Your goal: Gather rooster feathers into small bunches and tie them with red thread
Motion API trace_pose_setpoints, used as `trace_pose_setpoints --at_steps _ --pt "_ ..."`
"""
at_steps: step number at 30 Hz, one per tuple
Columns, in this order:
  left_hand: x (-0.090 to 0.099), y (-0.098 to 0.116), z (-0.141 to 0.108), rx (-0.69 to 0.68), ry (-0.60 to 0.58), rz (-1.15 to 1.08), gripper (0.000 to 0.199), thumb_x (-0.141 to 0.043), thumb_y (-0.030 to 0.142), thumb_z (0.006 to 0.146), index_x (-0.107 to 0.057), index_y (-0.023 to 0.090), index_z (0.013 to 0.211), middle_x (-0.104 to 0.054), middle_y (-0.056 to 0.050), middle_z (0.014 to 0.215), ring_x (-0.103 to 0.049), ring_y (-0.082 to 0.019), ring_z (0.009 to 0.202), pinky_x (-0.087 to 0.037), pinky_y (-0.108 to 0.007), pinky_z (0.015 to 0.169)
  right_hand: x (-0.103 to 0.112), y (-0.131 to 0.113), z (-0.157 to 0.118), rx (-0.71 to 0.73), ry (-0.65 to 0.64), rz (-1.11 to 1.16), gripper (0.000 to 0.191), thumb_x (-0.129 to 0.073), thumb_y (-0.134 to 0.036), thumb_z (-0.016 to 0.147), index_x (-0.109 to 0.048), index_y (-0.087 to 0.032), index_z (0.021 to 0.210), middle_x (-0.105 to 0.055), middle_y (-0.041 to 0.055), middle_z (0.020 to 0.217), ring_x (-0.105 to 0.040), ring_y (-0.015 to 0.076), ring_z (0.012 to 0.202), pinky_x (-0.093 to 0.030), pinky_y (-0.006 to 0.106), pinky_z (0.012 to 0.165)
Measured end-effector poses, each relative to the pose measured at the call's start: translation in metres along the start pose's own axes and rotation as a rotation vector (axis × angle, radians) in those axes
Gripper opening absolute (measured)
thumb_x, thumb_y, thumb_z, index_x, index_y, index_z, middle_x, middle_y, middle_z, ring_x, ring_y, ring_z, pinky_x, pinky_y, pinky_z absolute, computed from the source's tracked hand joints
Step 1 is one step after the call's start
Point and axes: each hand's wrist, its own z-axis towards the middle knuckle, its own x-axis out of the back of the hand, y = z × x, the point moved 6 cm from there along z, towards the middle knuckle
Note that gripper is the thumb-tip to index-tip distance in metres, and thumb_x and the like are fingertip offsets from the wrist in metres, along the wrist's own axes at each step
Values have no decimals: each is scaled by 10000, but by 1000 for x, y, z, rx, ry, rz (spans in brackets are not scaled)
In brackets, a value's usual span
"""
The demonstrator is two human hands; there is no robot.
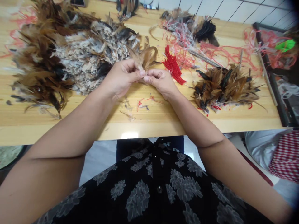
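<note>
Both my hands meet above the middle of the wooden table, their fingertips nearly touching. My left hand (123,75) pinches the base of a small bunch of brown feathers (148,57), whose curved tips point away from me. My right hand (161,81) is closed too, thumb against forefinger at the same base; what lies between those fingertips is too small to make out. Left of my hands spreads a large pile of brown, black and pale fluffy feathers (79,59). A bundle of short red strings (172,66) lies just beyond my right hand.
Tied brown feathers (226,85) are heaped at the right. Pink and white string (182,34) tangles with feathers at the back. A dark-edged tray (266,59) stands far right. Red scraps (140,104) lie near the table's front edge (149,132).
</note>
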Motion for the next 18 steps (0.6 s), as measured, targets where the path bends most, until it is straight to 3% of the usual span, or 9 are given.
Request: trace_pose_setpoints --at_steps 5,10,14,18 --pt "-10 6 -1 -1 12 -22 601 -1353 439 786 -794 223 836 -746 22 835 -705 -166 805 -584 -299 805 0 8 -2 4 -79 28 748 -1126 -860 810 -722 -231 845 -778 0 894 -736 185 976 -653 340 968" --pt "-15 11 -1 28 14 -51 593 -1373 376 769 -799 227 789 -736 25 817 -729 -157 777 -625 -265 799 4 5 -8 -1 -64 59 777 -1132 -905 765 -763 -229 867 -820 18 943 -733 189 983 -662 352 1018" --pt "-15 12 0 -9 -2 -55 665 -1397 523 691 -804 240 796 -738 26 823 -685 -146 743 -569 -269 733 3 3 -8 -12 -64 66 746 -1123 -885 807 -789 -228 919 -850 30 991 -760 199 1019 -679 358 1034" --pt "-16 17 -2 -4 -31 7 722 -1371 639 705 -783 244 842 -755 9 839 -690 -186 795 -562 -334 776 4 5 -4 8 -75 45 754 -1115 -880 823 -721 -239 867 -832 28 975 -772 208 1042 -689 362 1050"
